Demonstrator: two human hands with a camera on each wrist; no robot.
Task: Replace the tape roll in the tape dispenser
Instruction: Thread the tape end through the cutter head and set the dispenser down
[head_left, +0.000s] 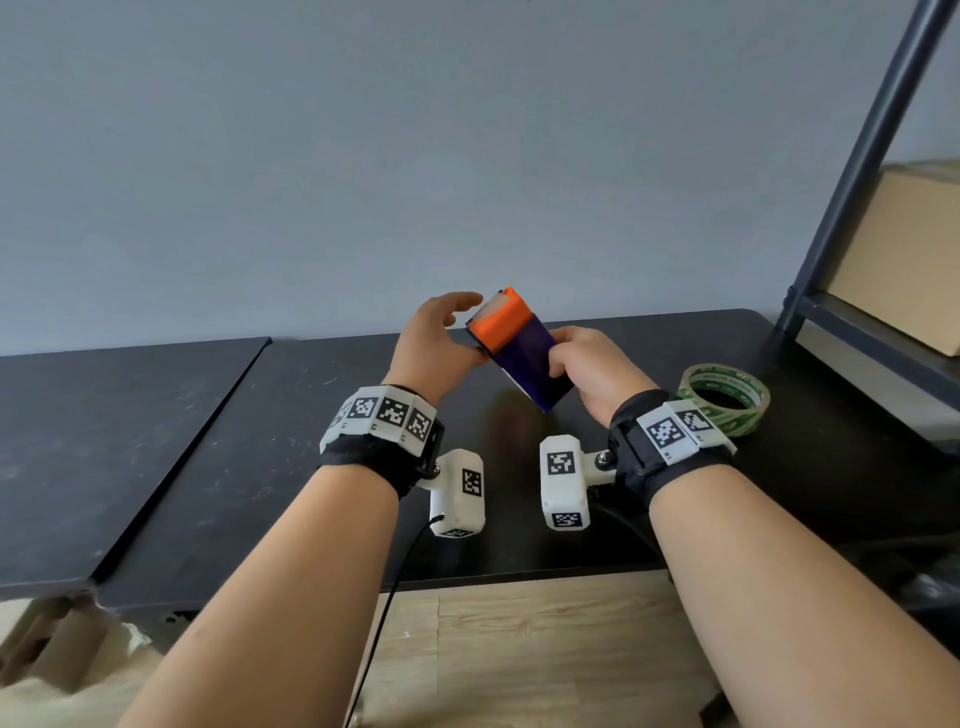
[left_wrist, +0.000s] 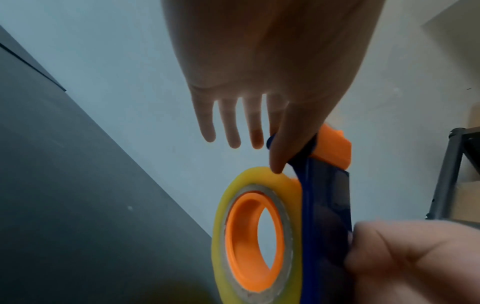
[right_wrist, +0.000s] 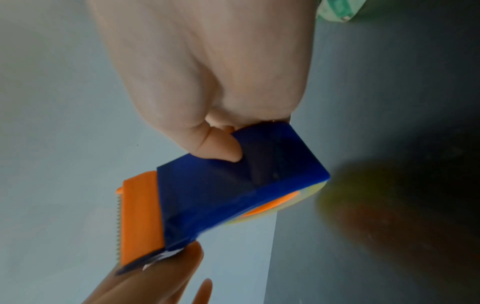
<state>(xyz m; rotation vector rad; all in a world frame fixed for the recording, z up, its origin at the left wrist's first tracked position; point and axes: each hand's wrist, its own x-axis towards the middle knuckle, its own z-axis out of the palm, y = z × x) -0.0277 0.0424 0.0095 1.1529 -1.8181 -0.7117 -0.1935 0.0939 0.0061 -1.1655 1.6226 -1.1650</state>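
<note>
A blue tape dispenser (head_left: 524, 358) with an orange cutter head (head_left: 498, 317) is held tilted above the black table (head_left: 260, 441). My right hand (head_left: 584, 364) grips its blue body, thumb (right_wrist: 221, 150) pressed on the flat back. My left hand (head_left: 447, 332) is beside the cutter end with its fingers (left_wrist: 231, 123) straight and spread; only the thumb (left_wrist: 281, 156) touches the dispenser's side, by the roll. A yellowish tape roll (left_wrist: 221, 222) sits on the orange hub (left_wrist: 241, 230) inside the dispenser. A second roll, clear with green print (head_left: 724, 397), lies flat on the table to the right of my right wrist.
A dark metal shelf frame (head_left: 857, 171) rises at the right, with a cardboard box (head_left: 904, 254) on its shelf. A second black tabletop (head_left: 78, 441) adjoins at the left. A grey wall stands behind. Wood floor shows below the table's front edge.
</note>
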